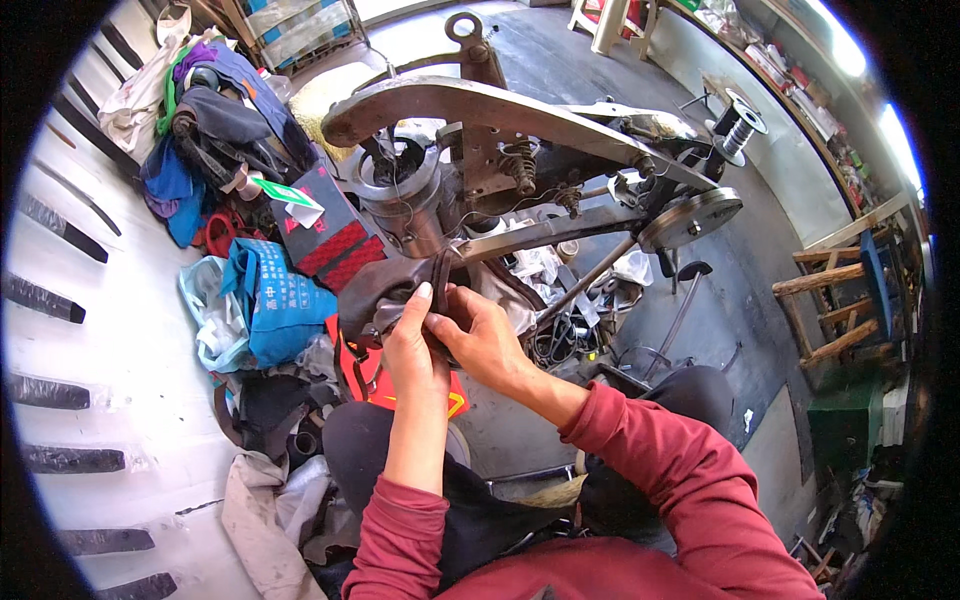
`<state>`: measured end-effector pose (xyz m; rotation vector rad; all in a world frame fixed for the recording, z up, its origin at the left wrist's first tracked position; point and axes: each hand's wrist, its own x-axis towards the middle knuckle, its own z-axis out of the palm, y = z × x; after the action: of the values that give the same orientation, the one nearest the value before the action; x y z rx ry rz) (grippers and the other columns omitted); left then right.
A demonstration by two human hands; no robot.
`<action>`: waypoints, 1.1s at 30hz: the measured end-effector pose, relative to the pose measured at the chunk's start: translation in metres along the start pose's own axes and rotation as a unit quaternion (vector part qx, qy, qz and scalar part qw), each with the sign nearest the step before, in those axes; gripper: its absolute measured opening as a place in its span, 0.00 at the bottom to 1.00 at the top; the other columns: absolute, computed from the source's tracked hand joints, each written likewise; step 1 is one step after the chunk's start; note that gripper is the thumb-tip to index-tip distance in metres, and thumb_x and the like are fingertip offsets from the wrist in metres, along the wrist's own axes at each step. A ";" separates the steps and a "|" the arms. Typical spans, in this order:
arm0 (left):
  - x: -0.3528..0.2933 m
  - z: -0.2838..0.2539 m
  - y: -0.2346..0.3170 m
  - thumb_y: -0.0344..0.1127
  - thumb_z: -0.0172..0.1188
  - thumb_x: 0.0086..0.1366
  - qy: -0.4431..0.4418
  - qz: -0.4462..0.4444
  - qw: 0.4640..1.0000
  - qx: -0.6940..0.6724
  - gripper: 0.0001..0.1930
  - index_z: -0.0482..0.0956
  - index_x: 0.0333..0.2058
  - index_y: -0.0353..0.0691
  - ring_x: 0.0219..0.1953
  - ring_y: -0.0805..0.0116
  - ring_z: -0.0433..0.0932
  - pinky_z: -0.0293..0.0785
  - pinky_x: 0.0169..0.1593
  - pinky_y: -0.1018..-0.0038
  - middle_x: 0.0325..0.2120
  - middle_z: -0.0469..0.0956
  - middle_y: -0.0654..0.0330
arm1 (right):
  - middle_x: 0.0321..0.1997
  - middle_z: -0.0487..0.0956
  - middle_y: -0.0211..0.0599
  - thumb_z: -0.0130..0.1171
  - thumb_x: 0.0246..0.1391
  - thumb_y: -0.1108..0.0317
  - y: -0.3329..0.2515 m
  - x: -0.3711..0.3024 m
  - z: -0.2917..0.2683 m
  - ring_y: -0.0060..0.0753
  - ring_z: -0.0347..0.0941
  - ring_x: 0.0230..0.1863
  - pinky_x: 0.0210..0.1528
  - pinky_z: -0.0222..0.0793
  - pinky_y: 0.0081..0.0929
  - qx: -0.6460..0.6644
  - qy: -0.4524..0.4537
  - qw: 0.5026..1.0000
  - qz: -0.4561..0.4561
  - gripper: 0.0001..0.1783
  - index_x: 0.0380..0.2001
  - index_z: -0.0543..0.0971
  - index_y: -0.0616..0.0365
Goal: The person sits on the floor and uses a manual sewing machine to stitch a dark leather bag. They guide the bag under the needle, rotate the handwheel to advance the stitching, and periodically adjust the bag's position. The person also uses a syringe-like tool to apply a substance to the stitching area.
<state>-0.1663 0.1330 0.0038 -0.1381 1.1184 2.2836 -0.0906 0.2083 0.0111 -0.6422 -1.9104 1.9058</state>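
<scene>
Fingers of left hand (412,342) and right hand (487,338) pinch the leather (376,289) by its edge (probably the best hold); its bulk, toward ten o'clock, looks light, supple.

1. A leather piece (378,287), dark brown and softly shiny, creases in our grip.
2. We pinch it near its raised right edge; the rest bulges leftward.
3. We hold it up in front of us.
</scene>
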 end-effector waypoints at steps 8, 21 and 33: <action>-0.006 0.006 0.003 0.32 0.66 0.66 0.015 -0.012 1.000 -0.020 0.12 0.82 0.47 0.35 0.41 0.66 0.83 0.79 0.50 0.70 0.40 0.84 0.58 | 0.43 0.82 0.62 0.58 0.61 0.67 0.009 0.003 0.011 0.62 0.81 0.47 0.47 0.75 0.44 0.011 0.033 0.998 -0.050 0.16 0.48 0.78 0.67; -0.004 0.004 0.000 0.31 0.64 0.67 0.011 -0.015 1.000 -0.018 0.13 0.81 0.48 0.34 0.41 0.65 0.83 0.79 0.51 0.69 0.41 0.84 0.57 | 0.40 0.82 0.65 0.59 0.58 0.66 -0.004 0.005 0.006 0.64 0.81 0.46 0.47 0.75 0.46 -0.033 0.016 0.999 -0.013 0.17 0.44 0.78 0.71; -0.007 0.006 0.003 0.32 0.63 0.67 -0.001 -0.007 1.000 0.010 0.12 0.82 0.47 0.33 0.41 0.63 0.84 0.79 0.51 0.68 0.40 0.84 0.56 | 0.41 0.82 0.64 0.58 0.58 0.64 -0.007 0.006 0.003 0.66 0.79 0.45 0.46 0.74 0.49 -0.070 -0.013 0.997 0.001 0.17 0.44 0.79 0.69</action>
<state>-0.1611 0.1328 0.0123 -0.1363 1.1343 2.2591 -0.0981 0.2093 0.0180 -0.6618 -2.0747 1.8020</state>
